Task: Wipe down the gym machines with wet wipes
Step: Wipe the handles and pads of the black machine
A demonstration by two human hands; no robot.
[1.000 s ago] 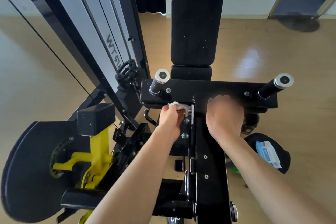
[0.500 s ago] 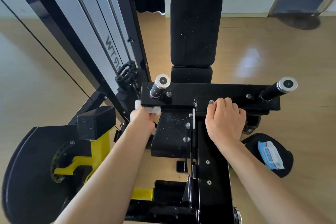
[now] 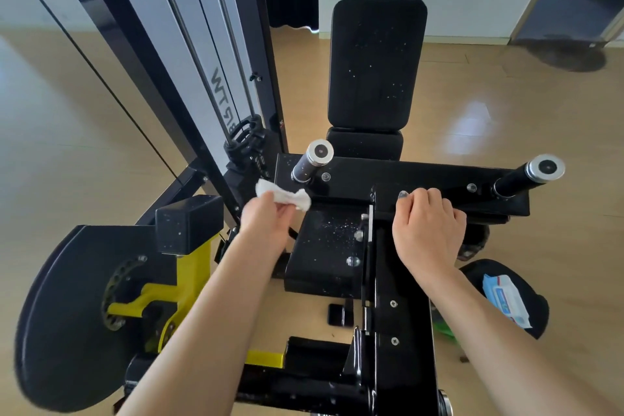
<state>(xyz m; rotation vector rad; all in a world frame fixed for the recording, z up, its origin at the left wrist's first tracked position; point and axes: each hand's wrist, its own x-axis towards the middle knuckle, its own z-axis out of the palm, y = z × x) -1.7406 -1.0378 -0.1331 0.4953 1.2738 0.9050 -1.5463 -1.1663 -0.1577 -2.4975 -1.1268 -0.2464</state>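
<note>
Head view looks down on a black gym machine (image 3: 398, 176). Near the middle of the frame, the left hand (image 3: 266, 219) pinches a bunched white wipe (image 3: 283, 196) at the left end of the cross bar, likely to rub off the dust there. The right hand (image 3: 429, 226) curls its grip over the bar's edge, probably to steady the body. White specks dot the flat plate (image 3: 327, 246) between the hands, so it looks unwiped. A wipe pack (image 3: 504, 300) waits at the lower right, close for a fresh one.
</note>
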